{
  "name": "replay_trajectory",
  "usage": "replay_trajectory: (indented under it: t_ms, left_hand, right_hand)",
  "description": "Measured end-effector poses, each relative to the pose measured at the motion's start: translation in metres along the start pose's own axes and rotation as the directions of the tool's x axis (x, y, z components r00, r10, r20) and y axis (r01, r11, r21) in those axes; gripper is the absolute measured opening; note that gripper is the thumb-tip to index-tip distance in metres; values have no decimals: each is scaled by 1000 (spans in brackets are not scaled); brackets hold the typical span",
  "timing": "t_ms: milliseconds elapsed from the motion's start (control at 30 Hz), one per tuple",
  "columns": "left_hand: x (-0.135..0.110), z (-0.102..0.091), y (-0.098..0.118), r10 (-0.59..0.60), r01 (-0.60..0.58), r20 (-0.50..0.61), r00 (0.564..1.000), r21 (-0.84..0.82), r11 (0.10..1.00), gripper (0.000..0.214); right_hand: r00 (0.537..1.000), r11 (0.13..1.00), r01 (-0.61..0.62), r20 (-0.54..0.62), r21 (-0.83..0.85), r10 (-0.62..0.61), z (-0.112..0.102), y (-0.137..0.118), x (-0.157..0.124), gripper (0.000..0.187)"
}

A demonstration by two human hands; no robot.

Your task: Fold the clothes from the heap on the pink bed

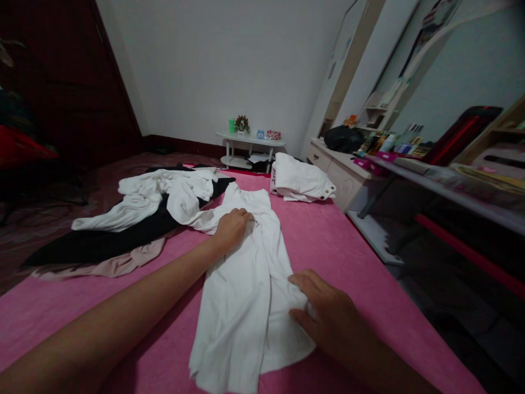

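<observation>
Pink-covered bed (328, 235), running away from the viewer. White garment (233, 306) spread lengthwise along its middle; folded white clothing (303, 178) in a compact pile at far right. Far left, loose heap: crumpled white clothing (143, 189) over black cloth (102, 243), pale pink cloth (127, 261) showing at near edge.

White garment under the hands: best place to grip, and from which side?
I'd pinch the long right edge of the white garment, coming in from the right. It lies spread lengthwise on the pink cover, so that thin border is likely easiest to lift. The right hand is already there; the left hand rests on top, farther up.
</observation>
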State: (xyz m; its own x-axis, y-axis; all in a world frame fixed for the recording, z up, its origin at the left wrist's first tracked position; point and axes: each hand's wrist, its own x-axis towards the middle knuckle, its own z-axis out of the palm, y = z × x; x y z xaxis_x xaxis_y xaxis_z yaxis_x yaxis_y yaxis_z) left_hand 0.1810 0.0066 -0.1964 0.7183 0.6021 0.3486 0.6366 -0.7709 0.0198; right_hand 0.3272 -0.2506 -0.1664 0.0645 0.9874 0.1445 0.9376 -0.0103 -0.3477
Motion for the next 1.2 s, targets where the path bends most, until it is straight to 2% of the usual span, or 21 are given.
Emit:
replay_trajectory:
  t_ms: [67, 200, 333, 400, 467, 533, 600, 700, 767, 833, 900, 967, 1033, 1100, 1133, 1200]
  left_hand:
    - [2, 0, -1, -8, 8, 18, 1000, -7, 1000, 37]
    - [6, 0, -1, 7, -7, 32, 999, -2, 1000, 39]
    - [10, 1, -5, 52, -52, 43, 998, -12, 999, 38]
    - [11, 2, -7, 70, -69, 53, 996, -28, 997, 38]
    - [12, 2, -10, 84, -81, 62, 995, -46, 996, 38]
    - [13, 3, -13, 103, -99, 61, 993, -61, 993, 37]
    - [16, 4, -15, 121, -116, 60, 991, -76, 990, 34]
    - [25, 2, -20, 136, -129, 81, 987, -86, 988, 34]
    - [32, -3, -24, 140, -134, 82, 987, -72, 988, 36]
    - [40, -11, -28, 135, -132, 52, 990, -49, 990, 39]
    - [46, -19, -31, 114, -114, 4, 993, -28, 993, 40]
    - [51, -23, -33, 74, -75, -40, 996, -20, 997, 38]
    - [53, -23, -34, 37, -39, -59, 998, -39, 998, 36]
    - [53, -19, -34, 9, -13, -49, 999, -70, 997, 35]
    - [52, -17, -34, 1, -4, -37, 999, -83, 997, 35]
    - [50, -11, -34, -3, 1, -19, 1000, -92, 996, 36]
  right_hand:
    - [999, 999, -50, -2, 14, 50, 6, 10, 2, 39]
    - [988, 983, -157, 10, 90, 157, 8, 31, 8, 18]
    - [973, 963, -221, -36, 155, 229, 1, 37, 10, 19]
    - [976, 980, -186, -99, 73, 192, -1, 35, 9, 17]
    - [988, 997, -58, -148, -51, 50, 0, 31, 7, 13]
    - [982, 985, 99, -144, -144, -120, 2, 26, 6, 9]
    - [969, 967, 186, -131, -175, -210, 4, 23, 6, 8]
    - [957, 980, 190, -210, -60, -199, 0, 22, 7, 10]
    - [953, 980, 130, -293, 153, -81, -8, 24, 9, 11]
    - [942, 902, 20, -309, 430, 127, -15, 28, 11, 16]
    - [912, 737, -102, -233, 668, 338, -17, 33, 13, 21]
    - [864, 540, -160, -147, 826, 481, -13, 34, 16, 24]
    - [826, 343, -192, -37, 920, 563, -6, 31, 17, 26]
    - [801, 176, -272, 121, 946, 587, -1, 24, 17, 26]
    - [787, 121, -329, 201, 937, 584, 0, 21, 17, 28]
    - [754, 72, -412, 296, 908, 586, -2, 15, 16, 33]
